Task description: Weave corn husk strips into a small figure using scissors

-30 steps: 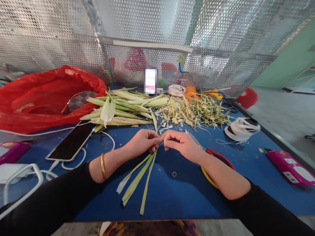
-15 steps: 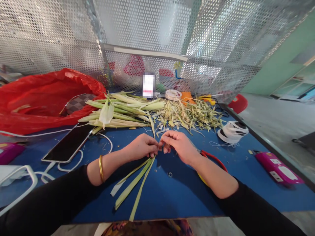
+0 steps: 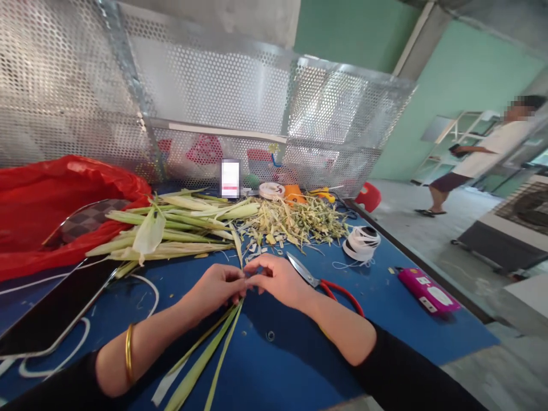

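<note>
Pale green corn husk strips [image 3: 203, 353] hang down from my left hand [image 3: 222, 283], whose fingers are closed around their gathered top. My right hand [image 3: 276, 281] is closed too, thumb and forefinger pinched together against the left fingertips. What lies in that pinch is hidden. One narrow husk [image 3: 237, 244] stretches from behind the joined fingertips toward the pile of corn husks [image 3: 184, 224]. Just beyond my right hand lie scissors with red handles [image 3: 342, 294], their blades partly spread, and a small ring [image 3: 270, 336] sits on the blue table below the hands.
A heap of shredded plant bits [image 3: 299, 222] covers the back. At left are a red plastic bag [image 3: 25, 222] and a phone [image 3: 60, 311] with white cable. White ribbon [image 3: 362, 244] and a magenta packet [image 3: 428, 291] lie right. A person [image 3: 488, 151] stands beyond the table.
The view has swung right and tilted up, bringing the person and more floor into sight. Both hands stay together at the top of the husk strips.
</note>
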### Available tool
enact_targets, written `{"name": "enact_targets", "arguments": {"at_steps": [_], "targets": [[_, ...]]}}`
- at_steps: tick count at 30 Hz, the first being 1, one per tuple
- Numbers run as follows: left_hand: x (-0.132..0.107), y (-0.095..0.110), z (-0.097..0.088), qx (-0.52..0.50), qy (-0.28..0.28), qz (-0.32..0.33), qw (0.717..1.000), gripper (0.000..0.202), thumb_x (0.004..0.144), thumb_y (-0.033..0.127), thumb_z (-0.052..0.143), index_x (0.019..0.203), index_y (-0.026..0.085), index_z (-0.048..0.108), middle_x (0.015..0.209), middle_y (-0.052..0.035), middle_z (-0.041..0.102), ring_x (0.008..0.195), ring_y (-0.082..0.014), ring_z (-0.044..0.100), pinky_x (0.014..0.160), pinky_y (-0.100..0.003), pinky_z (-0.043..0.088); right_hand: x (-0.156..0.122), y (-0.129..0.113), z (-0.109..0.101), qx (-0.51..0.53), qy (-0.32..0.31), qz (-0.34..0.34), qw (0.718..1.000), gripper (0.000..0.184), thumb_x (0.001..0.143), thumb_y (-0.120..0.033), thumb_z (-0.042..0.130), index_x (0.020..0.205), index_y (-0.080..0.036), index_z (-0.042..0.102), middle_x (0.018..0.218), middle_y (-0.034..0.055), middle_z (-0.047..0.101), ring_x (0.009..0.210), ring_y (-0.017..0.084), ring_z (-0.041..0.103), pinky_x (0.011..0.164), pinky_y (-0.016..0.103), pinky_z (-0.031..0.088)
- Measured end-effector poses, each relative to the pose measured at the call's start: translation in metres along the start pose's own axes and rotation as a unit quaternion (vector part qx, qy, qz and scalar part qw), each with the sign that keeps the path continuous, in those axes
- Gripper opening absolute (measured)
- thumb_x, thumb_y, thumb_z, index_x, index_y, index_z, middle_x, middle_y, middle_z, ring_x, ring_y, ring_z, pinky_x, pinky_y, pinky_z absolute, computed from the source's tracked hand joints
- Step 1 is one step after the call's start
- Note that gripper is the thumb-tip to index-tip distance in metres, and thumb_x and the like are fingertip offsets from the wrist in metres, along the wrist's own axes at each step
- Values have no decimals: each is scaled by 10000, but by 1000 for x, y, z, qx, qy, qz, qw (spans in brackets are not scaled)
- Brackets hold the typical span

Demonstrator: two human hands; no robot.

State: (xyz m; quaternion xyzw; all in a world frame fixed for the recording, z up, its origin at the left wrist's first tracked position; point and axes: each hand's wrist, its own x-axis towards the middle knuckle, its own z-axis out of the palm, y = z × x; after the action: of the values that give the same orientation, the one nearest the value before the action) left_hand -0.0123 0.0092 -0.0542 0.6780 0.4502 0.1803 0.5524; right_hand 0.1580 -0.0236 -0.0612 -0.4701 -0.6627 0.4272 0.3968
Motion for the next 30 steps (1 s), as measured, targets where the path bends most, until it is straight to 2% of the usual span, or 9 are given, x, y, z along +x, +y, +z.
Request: {"name": "enact_targets", "arguments": {"at_steps": [2, 5, 7, 10, 15, 19, 25, 28, 30], "targets": [[0, -1, 0, -6, 10, -2, 1000, 314, 676, 447, 614, 553, 161, 571, 452, 35, 507, 424, -76, 405, 434, -192, 271, -1, 1, -2, -104, 2, -46, 993, 90, 761, -229, 694, 842, -207, 661, 893, 16, 598, 632, 103, 546, 619, 240, 453], [0, -2, 0, -20, 22, -8, 1000, 318, 675, 469, 618, 586, 165, 591, 468, 37, 511, 434, -78, 404, 424, -189, 257, -2, 3, -2, -202, 6, -94, 975, 58, 781, -190, 681, 837, -204, 673, 826, 9, 590, 725, 129, 558, 682, 245, 434], [0, -2, 0, -25, 29, -12, 999, 314, 670, 468, 627, 594, 165, 601, 461, 43, 501, 430, -75, 391, 419, -189, 249, -2, 6, -3, -227, 16, -107, 968, 13, 802, -191, 661, 798, -194, 673, 778, 3, 583, 726, 131, 560, 682, 241, 424], [1, -3, 0, -34, 36, -20, 999, 310, 672, 464, 633, 614, 160, 625, 449, 45, 494, 424, -71, 381, 424, -189, 247, -1, 8, -3, -247, 31, -115, 962, 86, 822, -196, 636, 739, -191, 659, 738, -3, 573, 701, 128, 558, 665, 233, 416], [2, -3, -2, -67, 47, -40, 996, 275, 641, 421, 671, 680, 149, 675, 472, 38, 524, 420, -61, 376, 426, -186, 252, -4, 5, -4, -275, 40, -136, 951, 121, 872, -218, 568, 789, -198, 654, 791, 12, 586, 740, 128, 570, 679, 226, 413], [2, -1, -5, -85, 57, -57, 993, 303, 604, 400, 696, 759, 140, 695, 454, 43, 511, 419, -67, 381, 423, -189, 250, -7, 2, -4, -293, 22, -143, 945, 153, 894, -271, 541, 825, -210, 663, 812, 11, 598, 729, 120, 575, 669, 218, 411], [3, -2, -5, -68, 64, -53, 994, 280, 577, 377, 694, 722, 140, 665, 445, 43, 513, 425, -74, 401, 425, -187, 242, -5, 3, -3, -285, -20, -158, 945, 92, 824, -233, 636, 744, -197, 661, 766, -12, 605, 708, 106, 575, 653, 196, 412], [3, -1, -6, -53, 64, -32, 996, 223, 575, 342, 683, 675, 145, 651, 475, 40, 535, 451, -81, 429, 439, -191, 262, -5, -1, -2, -235, -25, -158, 959, 96, 806, -235, 644, 720, -191, 639, 739, -7, 590, 688, 114, 571, 649, 207, 426], [3, -1, -6, -48, 56, -5, 997, 171, 580, 310, 670, 634, 150, 638, 506, 40, 552, 466, -80, 438, 456, -196, 288, -6, -3, -1, -159, 9, -126, 979, 51, 833, -234, 586, 820, -194, 616, 796, 4, 592, 662, 110, 577, 614, 210, 440]]}}
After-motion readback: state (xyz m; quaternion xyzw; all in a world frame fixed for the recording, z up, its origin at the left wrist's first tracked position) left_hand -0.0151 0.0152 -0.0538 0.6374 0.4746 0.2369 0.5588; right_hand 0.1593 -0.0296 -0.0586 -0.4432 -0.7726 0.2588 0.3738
